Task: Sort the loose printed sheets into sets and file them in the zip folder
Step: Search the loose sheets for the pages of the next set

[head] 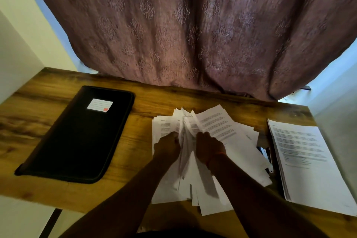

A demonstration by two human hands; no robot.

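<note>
Both the left hand and the right hand had their fingers curled into the loose sheets, fanning them mid-sort. One neat stack lay well right of the fingers; the zip folder, far left of them, looked shut, so filing seemed not yet begun.

Loose sheets: white printed pages, messy fanned pile at centre of desk, edges splayed, some lifted and tilted up at the far end, the rest flat. Stack: squared-up printed pages, flat, at right, just beside the pile. Folder: black zip folder, closed, flat, at left, apart from the pile, white label with a red mark near its far end.
</note>
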